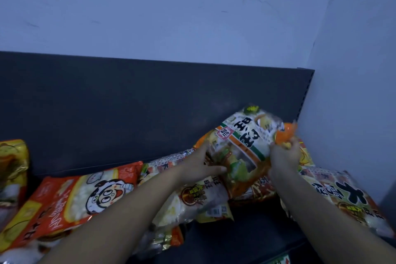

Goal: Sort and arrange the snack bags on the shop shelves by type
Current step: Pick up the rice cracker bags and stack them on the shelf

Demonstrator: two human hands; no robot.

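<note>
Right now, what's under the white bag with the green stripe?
An orange bag lies right beneath the white bag. The white bag, the left hand and the right hand cover most of it, so its picture is hidden.

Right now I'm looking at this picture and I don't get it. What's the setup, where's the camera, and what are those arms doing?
There is no machine here. The two bare arms belong to a person, and the one picture comes from a camera worn on that person's head, looking forward and down, so you see roughly what they see. In front of them is a dark shelf against a pale wall. Several snack bags lie on it in a loose pile, among them an orange bag with a cartoon face on the left and a pale bag with big dark lettering on the right. The left hand and the right hand together hold a white bag with green and orange stripes, raised over other bags at the shelf's right end.
</note>
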